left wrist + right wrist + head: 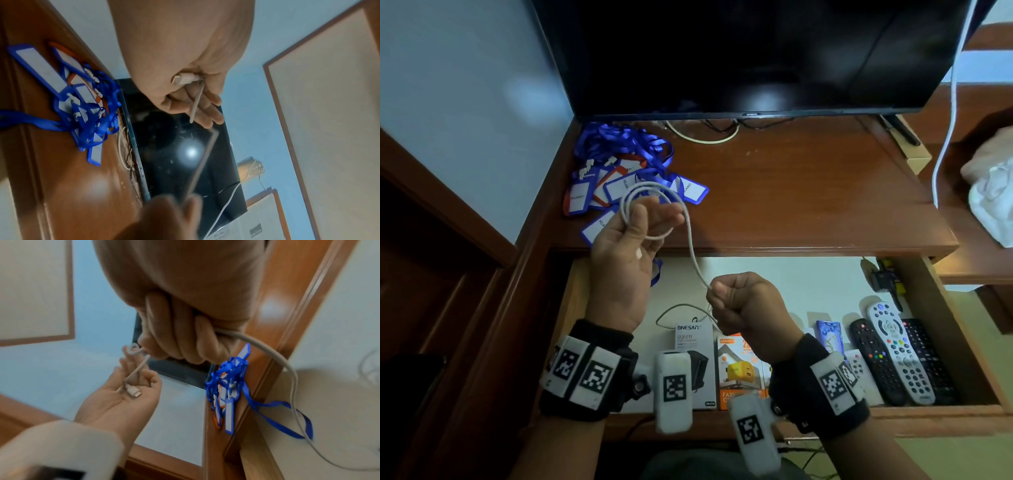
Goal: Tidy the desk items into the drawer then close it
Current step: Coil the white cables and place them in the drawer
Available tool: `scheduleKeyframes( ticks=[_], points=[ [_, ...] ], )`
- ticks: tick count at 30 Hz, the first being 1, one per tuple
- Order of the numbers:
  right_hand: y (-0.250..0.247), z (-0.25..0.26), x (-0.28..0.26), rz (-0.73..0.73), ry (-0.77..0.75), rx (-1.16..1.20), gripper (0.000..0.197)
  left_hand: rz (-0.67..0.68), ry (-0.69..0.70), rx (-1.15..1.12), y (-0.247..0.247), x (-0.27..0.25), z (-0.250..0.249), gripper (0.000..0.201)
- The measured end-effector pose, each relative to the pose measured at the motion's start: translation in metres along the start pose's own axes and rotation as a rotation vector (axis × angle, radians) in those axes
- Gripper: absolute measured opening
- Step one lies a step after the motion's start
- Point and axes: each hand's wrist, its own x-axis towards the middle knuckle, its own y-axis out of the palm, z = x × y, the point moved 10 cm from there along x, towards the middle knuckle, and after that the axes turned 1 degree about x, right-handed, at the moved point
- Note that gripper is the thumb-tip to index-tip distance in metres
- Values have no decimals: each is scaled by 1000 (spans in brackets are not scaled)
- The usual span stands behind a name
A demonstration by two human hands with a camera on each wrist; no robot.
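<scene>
My left hand (635, 233) is held palm up over the desk's front edge. A white charging cable (693, 251) loops around its fingers, and the thumb pins the white plug (185, 79) against the palm. From the loop the cable runs down to my right hand (744, 303), a fist gripping it above the open drawer (962, 356). The cable's slack end (681, 308) trails into the drawer. A pile of blue and orange badge holders with blue lanyards (619, 171) lies on the desk's left rear.
In the drawer lie several remotes (897, 356) at the right and two charger boxes (693, 353) near the front. A dark TV (739, 51) stands at the back of the brown desk (808, 192). A small cardboard box (914, 150) sits at its right edge.
</scene>
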Motion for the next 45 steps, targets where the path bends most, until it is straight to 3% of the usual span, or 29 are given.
scheduleKeyframes(
  ticks=[4, 6, 10, 16, 20, 23, 26, 30, 32, 34, 39, 45],
  points=[
    [-40, -5, 1, -278, -21, -23, 32, -59, -38, -227, -15, 8, -6, 26],
    [-55, 5, -3, -386, -106, -86, 26, -88, -36, -206, -22, 11, -8, 28],
    [-68, 19, -13, -497, -248, -128, 22, -136, -35, 0, -30, 12, -5, 36],
    [-101, 22, -24, -723, -292, -26, 32, -171, -232, 378, -43, 7, 20, 37],
    [-121, 36, -31, -811, -361, -143, 31, -152, -270, 611, -52, 2, 23, 38],
    [-110, 38, -27, -706, -330, -298, 25, -197, -186, 541, -50, 3, 13, 32],
    [-71, 23, -17, -460, -289, -477, 27, -207, -102, 477, -41, 3, 7, 29],
    [-15, -3, -9, -110, -255, -735, 29, -161, -25, 444, -30, 3, 3, 32],
    [7, -6, -9, 39, -275, -778, 15, -112, -6, 483, -25, 3, 5, 33],
    [24, 0, -11, 137, -317, -764, 19, -59, 2, 553, -21, 4, 9, 32],
    [40, 23, -16, 279, -312, -597, 20, 72, -38, 679, -15, 3, 25, 33],
    [29, 45, -9, 193, -298, -306, 24, 240, -198, 603, -5, -8, 53, 33]
  ],
)
